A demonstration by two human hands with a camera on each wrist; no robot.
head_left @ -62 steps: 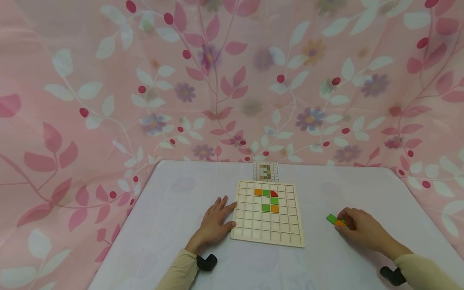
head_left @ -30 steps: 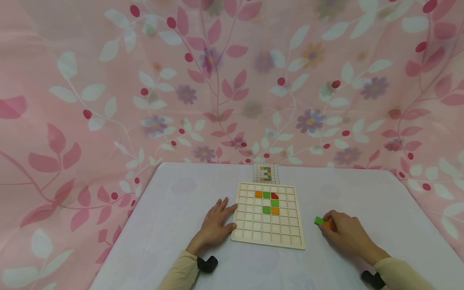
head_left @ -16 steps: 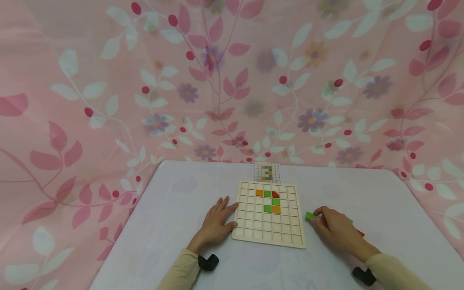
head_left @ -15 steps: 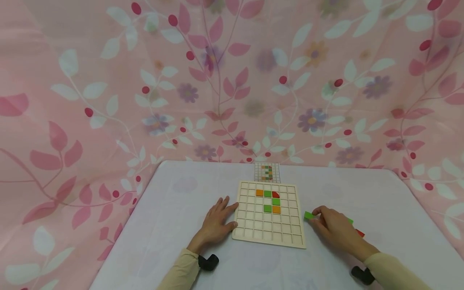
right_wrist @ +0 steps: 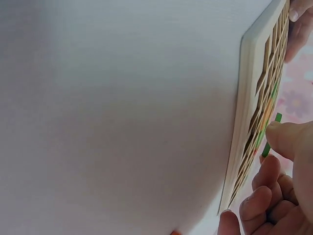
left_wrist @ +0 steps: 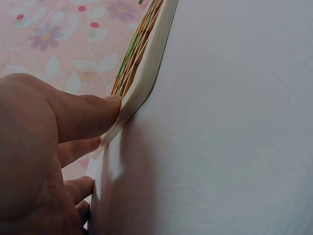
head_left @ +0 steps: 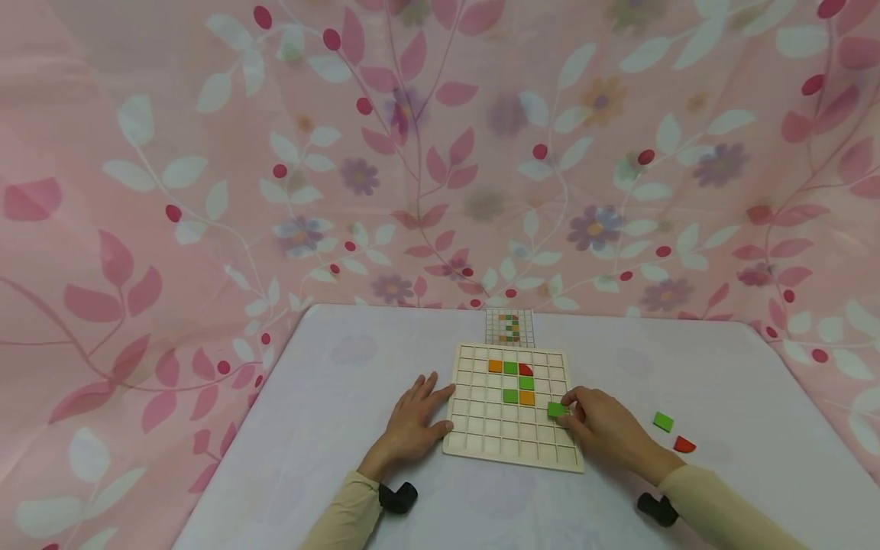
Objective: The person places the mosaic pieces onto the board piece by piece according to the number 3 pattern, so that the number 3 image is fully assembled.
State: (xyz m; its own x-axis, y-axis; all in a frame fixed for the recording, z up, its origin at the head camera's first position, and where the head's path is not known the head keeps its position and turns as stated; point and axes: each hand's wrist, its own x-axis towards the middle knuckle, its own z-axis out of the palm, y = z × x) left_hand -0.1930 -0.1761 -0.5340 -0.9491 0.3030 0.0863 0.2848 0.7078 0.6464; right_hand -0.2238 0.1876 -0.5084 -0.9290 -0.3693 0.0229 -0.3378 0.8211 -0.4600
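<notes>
My right hand [head_left: 608, 428] pinches a square green tile [head_left: 557, 410] between thumb and fingertips, over the right side of a wooden grid board [head_left: 481, 439]. In the right wrist view the green tile [right_wrist: 272, 134] shows edge-on, tilted, above the board's cells; whether the curled fingers hide anything else I cannot tell. On the board sit orange tiles [head_left: 495, 367], green tiles [head_left: 510, 396] and a red rounded tile [head_left: 525, 370]. My left hand [head_left: 411, 424] lies with spread fingers at the board's left edge, its thumb [left_wrist: 93, 115] touching the rim.
Right of the board, a loose green tile [head_left: 663, 422] and a red rounded tile [head_left: 684, 444] lie on the white tabletop [head_left: 357, 351]. Behind the board is a small card [head_left: 510, 328] with a coloured grid pattern. A pink floral cloth [head_left: 440, 153] hangs beyond.
My right hand has moved left from the loose tiles to over the board, carrying a green tile. The green and red tiles it covered now show. An orange tile seen under it is out of sight.
</notes>
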